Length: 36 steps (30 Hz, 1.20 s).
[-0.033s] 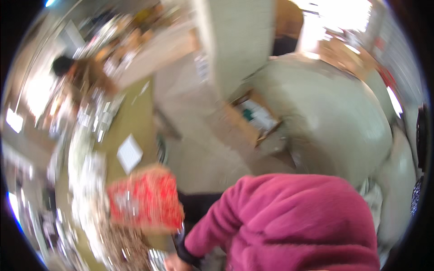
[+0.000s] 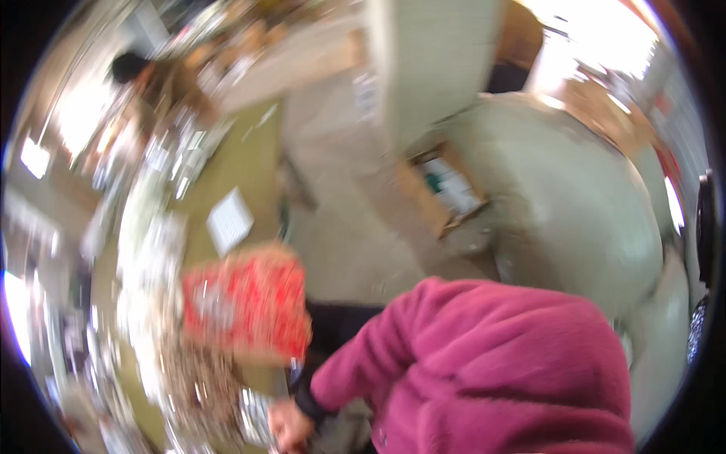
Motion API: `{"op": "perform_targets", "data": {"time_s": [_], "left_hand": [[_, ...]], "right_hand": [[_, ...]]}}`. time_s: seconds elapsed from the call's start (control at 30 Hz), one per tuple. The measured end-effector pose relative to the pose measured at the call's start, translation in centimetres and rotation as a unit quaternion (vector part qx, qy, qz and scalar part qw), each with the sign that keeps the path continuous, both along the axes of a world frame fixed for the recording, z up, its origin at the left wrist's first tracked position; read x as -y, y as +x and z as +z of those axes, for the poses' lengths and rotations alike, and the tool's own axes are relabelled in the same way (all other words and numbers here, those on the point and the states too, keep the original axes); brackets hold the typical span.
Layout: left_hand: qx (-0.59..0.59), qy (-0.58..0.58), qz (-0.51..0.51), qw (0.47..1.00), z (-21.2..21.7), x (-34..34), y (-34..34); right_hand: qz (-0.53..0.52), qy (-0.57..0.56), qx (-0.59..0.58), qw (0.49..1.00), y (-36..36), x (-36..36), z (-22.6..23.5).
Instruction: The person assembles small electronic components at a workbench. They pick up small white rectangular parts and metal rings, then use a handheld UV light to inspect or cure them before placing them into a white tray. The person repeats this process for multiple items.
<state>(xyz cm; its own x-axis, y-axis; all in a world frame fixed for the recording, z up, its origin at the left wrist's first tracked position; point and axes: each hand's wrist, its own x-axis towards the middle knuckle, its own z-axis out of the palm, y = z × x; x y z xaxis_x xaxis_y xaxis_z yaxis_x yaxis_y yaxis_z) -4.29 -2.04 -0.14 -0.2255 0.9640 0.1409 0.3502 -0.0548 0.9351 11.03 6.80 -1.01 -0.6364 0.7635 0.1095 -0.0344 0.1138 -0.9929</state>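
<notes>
My right arm, in a magenta fleece sleeve (image 2: 484, 356) with a dark cuff, bends across the lower middle. At its end my right hand (image 2: 291, 425) hangs low by the table's edge, its fingers smeared by motion and partly cut off by the picture's rim. Beside it lies a shiny silvery bundle (image 2: 255, 416); whether the hand touches or grips it I cannot tell. Just beyond sits a red block-like thing with tan edges (image 2: 249, 306), too blurred to name. A brown, stringy heap (image 2: 198, 382) lies to its left. My left hand is not in view.
A long olive-topped table (image 2: 246, 163) carries a white sheet (image 2: 230, 221) and pale clear wrapping (image 2: 151, 250). An open carton (image 2: 446, 189) stands on the floor near large pale-green sacks (image 2: 575, 197) and a pillar (image 2: 439, 68). Another person (image 2: 162, 87) bends at the far left.
The whole view has shifted, so the surroundings sit a little further right and the table things higher. More of my right hand shows above the lower rim.
</notes>
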Motion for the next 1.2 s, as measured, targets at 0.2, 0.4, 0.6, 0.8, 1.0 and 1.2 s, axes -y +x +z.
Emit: {"op": "perform_targets", "data": {"time_s": [0.2,0.4,0.6,0.8,1.0,1.2], "left_hand": [[0.387,-0.054,0.056,0.919,-0.5,3.4,1.1],[0.364,-0.007,0.054,0.93,1.3,2.9,2.2],[0.309,-0.016,0.001,0.951,0.3,2.7,1.2],[0.378,-0.042,0.017,0.925,-0.2,1.8,0.3],[0.481,-0.065,0.05,0.873,-0.6,0.6,-0.5],[0.471,-0.059,0.076,0.877,-0.4,0.2,0.0]], "right_hand": [[-0.102,0.178,0.0,0.979,3.9,2.5,0.0],[-0.083,0.351,-0.033,0.932,2.7,1.4,2.9],[-0.014,0.394,-0.019,0.919,2.4,0.3,2.0],[-0.051,0.369,0.097,0.923,2.6,-2.2,1.9],[-0.077,0.454,0.254,0.851,0.9,-5.2,0.5],[-0.073,0.324,0.187,0.924,0.6,-4.5,1.5]]}}
